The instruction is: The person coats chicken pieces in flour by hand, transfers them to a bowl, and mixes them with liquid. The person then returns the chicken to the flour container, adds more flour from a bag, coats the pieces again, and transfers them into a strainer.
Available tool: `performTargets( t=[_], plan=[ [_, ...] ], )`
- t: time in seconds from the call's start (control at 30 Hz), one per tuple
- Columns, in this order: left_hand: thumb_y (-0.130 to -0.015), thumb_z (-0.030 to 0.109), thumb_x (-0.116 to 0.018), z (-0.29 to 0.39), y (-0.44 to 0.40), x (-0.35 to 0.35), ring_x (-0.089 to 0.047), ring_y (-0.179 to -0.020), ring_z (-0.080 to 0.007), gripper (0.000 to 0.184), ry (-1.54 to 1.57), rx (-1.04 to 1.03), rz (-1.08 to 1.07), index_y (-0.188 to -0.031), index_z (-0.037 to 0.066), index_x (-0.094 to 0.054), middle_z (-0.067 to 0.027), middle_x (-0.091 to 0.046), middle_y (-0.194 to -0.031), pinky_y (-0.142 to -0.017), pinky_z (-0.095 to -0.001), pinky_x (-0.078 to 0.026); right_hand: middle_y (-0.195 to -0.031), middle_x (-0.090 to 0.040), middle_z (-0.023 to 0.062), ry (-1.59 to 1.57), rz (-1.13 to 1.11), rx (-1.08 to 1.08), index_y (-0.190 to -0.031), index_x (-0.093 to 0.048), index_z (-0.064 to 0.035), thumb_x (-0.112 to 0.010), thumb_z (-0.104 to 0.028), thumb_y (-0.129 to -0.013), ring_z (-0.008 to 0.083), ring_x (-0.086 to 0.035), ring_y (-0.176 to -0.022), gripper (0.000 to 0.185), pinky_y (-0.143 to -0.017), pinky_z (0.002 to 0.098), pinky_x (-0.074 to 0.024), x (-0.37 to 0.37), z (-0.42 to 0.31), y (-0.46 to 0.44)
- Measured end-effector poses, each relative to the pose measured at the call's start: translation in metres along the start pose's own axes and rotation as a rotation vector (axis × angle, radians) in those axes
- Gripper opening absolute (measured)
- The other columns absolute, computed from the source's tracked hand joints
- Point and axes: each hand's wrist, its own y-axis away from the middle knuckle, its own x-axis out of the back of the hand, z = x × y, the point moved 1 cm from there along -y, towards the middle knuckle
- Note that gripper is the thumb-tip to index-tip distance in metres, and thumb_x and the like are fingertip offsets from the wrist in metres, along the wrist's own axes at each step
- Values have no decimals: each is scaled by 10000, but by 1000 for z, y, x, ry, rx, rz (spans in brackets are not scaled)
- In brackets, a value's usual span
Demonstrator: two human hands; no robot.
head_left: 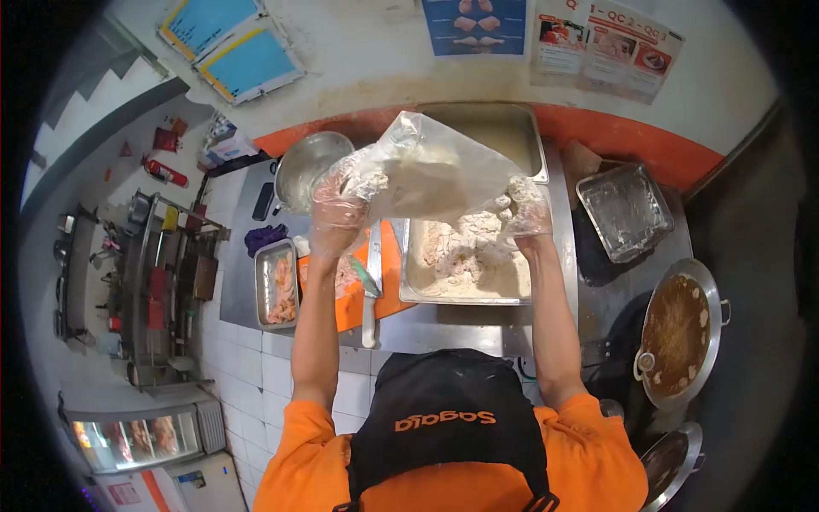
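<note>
Ok — 1 clear bag (439, 183); 2 holding — L hand (339, 212), R hand (530, 213)

A person wears a bright orange short-sleeved shirt (597, 461) beneath a black apron (452, 384), seen from a head-worn camera above a table. The left sleeve (307, 427) and right sleeve (580, 420) are plain orange and short, leaving the forearms bare. Across the apron's chest runs a single word in rounded orange lettering (445, 421), upside down from this angle. The bib's near edge curves between two narrow black straps, with dark fittings at left (345, 506) and right (542, 502). Thin, clear, wrinkled plastic gloves cover the left hand (339, 212) and right hand (529, 218), both marked with clumpy white coating.
</note>
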Motion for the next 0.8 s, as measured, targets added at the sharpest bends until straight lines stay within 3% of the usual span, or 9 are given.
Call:
performTargets(
  t=[0.13,0.17,0.33,0.4,0.53,0.6,0.7,0.8],
  plan=[
    [-827,37,-616,29,-17,13,-624,-872,-116,278,-349,-392,-53,-1097,0,-671,-57,-685,-978,-755,-289,-510,-820,-600,8,17,1,43,-1008,-637,-70,-630,-118,-924,105,-580,-663,97,-536,260,-480,-1,3,2],
    [-794,-1,-605,28,-16,16,-647,-910,-166,264,-236,-227,-37,-1048,7,-679,-80,-697,-1000,-798,-321,-509,-815,-599,4,31,13,71,-1008,-639,-72,-627,-115,-925,99,-576,-656,95,-532,253,-475,-4,0,5],
    [-716,-43,-623,21,-28,23,-660,-899,-305,294,-422,-626,-45,-989,52,-673,-126,-698,-992,-813,-379,-515,-805,-591,-9,-50,-90,107,-1010,-638,-75,-621,-97,-926,72,-549,-623,88,-504,210,-442,-14,-6,10],
    [-724,-39,-640,15,-32,30,-660,-905,-291,329,-497,-686,-79,-1037,54,-678,-123,-700,-999,-816,-377,-512,-797,-580,-7,38,6,198,-1003,-629,-63,-621,-71,-922,65,-527,-593,82,-479,197,-423,-18,0,13],
    [-783,12,-646,15,-27,27,-661,-898,-235,270,-588,-550,-55,-1047,27,-702,-112,-708,-1012,-819,-351,-510,-777,-577,-3,8,22,216,-998,-627,-57,-624,-59,-919,67,-524,-574,79,-473,211,-431,-10,0,9],
    [-814,35,-637,33,-29,31,-657,-884,-192,228,-639,-682,-72,-1026,0,-713,-107,-711,-1010,-807,-323,-511,-783,-579,-5,1,-14,207,-1004,-625,-59,-627,-60,-919,70,-526,-575,85,-479,220,-440,-8,3,10],
    [-823,26,-652,27,-32,22,-656,-871,-282,166,-236,-220,-43,-984,18,-694,-136,-690,-970,-806,-368,-510,-822,-591,-9,14,3,156,-1025,-612,-64,-623,-63,-924,79,-544,-608,101,-508,233,-462,-1,10,10],
    [-800,28,-655,17,-41,16,-655,-875,-306,181,-72,-148,-73,-978,16,-688,-135,-689,-965,-825,-399,-512,-829,-595,-8,-58,45,213,-1020,-607,-70,-616,-64,-928,84,-557,-632,92,-520,227,-462,9,13,6]
  ],
)
